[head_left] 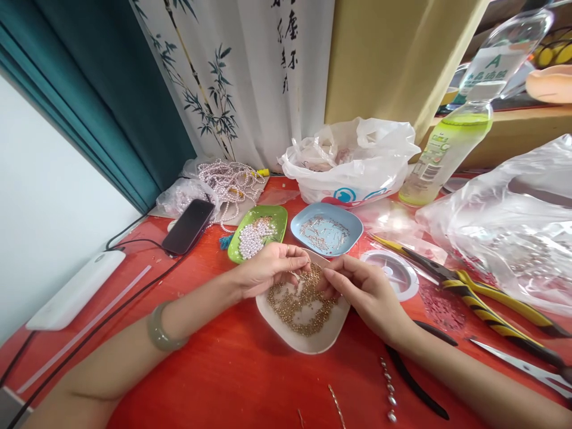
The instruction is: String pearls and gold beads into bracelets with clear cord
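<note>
Both hands are over a white dish (308, 342) that holds many small gold beads (295, 313). My left hand (272, 268) reaches over the dish's upper left, thumb and forefinger pinched on something too small to make out. My right hand (361, 289) is at the dish's right side, its thumb and forefinger also pressed together; what they hold is too fine to tell. Behind the hands are a green dish (280, 217) with pale pearl beads (252, 238) and a blue dish (353, 221) with thin metal pins (324, 232).
A phone (188, 226) and strands of pink beads (227, 179) lie at the left back. Rightward are a white spool (409, 286), yellow-black pliers (482, 304), scissors (513, 360), a bottle (440, 155) and plastic bags (384, 161). A bead strand (389, 387) lies in front.
</note>
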Available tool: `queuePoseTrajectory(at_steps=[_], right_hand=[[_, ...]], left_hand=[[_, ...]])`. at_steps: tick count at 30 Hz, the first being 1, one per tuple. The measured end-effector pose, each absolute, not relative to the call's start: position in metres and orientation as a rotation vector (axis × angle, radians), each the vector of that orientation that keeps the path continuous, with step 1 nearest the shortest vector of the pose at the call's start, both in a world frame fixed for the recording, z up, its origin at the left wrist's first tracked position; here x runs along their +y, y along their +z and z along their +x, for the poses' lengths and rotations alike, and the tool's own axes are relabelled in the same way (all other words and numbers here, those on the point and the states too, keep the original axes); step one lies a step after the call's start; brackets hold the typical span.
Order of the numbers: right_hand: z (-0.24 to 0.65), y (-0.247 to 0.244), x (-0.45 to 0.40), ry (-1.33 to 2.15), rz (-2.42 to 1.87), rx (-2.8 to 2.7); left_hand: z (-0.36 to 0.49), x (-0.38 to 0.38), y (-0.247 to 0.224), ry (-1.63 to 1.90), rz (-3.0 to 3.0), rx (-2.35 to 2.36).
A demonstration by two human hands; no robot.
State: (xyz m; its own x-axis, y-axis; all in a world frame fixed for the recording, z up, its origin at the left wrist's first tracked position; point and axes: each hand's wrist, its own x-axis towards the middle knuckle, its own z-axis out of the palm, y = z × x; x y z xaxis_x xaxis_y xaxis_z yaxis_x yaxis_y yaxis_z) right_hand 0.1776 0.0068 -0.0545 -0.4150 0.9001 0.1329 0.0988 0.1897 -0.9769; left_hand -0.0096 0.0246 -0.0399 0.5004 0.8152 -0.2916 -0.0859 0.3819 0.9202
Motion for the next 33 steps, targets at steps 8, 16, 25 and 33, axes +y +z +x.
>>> queuePoseTrajectory(at_steps=[8,16,25,33], right_hand=[[0.1754,-0.0543,0.0057,1.038,-1.007,-1.900],[0.1736,-0.0542,0.0054,0.962,-1.031,-1.945],[0.1732,-0.0555,0.0056,0.942,-1.055,-1.950],[0.1737,-0.0561,0.0058,0.944,-1.046,-1.933]], left_hand=[[-0.0083,0.0251,-0.0428,0.688,0.996,0.880],[-0.0072,0.0246,-0.0417,0.684,0.983,0.910],[-0.0068,0.0246,-0.0415,0.680,0.962,0.932],[-0.0064,0.0244,-0.0402,0.672,1.008,0.938]])
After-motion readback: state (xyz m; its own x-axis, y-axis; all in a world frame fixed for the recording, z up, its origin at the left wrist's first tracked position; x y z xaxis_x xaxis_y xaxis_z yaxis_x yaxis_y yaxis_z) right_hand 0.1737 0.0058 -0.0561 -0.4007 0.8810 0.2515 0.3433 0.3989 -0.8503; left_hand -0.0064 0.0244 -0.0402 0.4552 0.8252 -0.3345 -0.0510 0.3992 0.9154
